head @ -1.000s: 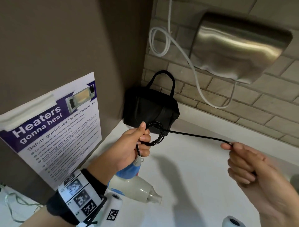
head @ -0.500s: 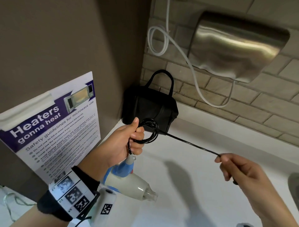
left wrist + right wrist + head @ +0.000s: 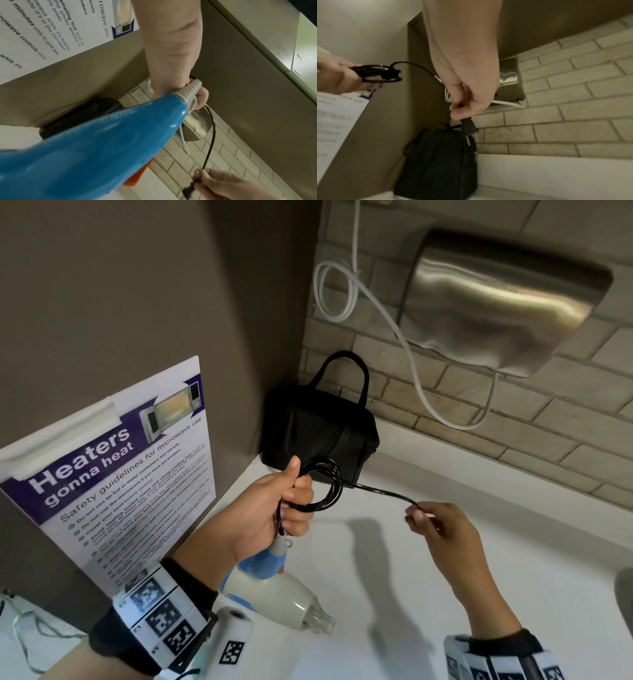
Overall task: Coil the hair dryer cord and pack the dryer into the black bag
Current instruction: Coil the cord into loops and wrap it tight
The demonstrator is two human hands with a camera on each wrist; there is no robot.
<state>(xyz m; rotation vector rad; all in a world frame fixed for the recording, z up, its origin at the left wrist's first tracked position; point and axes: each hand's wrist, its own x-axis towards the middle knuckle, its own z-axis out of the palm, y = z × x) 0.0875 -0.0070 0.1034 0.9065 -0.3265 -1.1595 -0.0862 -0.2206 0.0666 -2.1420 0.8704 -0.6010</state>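
Head view: cord (image 3: 376, 492) coiling above the counter (image 3: 445, 577).
Loops are clenched in the left hand (image 3: 274, 508), dryer (image 3: 270, 594) dangling; the limp, light tail is pinched near the plug (image 3: 468, 128) by the right hand (image 3: 442, 529). Bag (image 3: 318, 436) stands behind.

Open worktop (image 3: 445, 542) lies below and right of the right hand (image 3: 442, 529); ahead, the bag (image 3: 318, 433) fills the corner, under a wall dryer (image 3: 507, 299).
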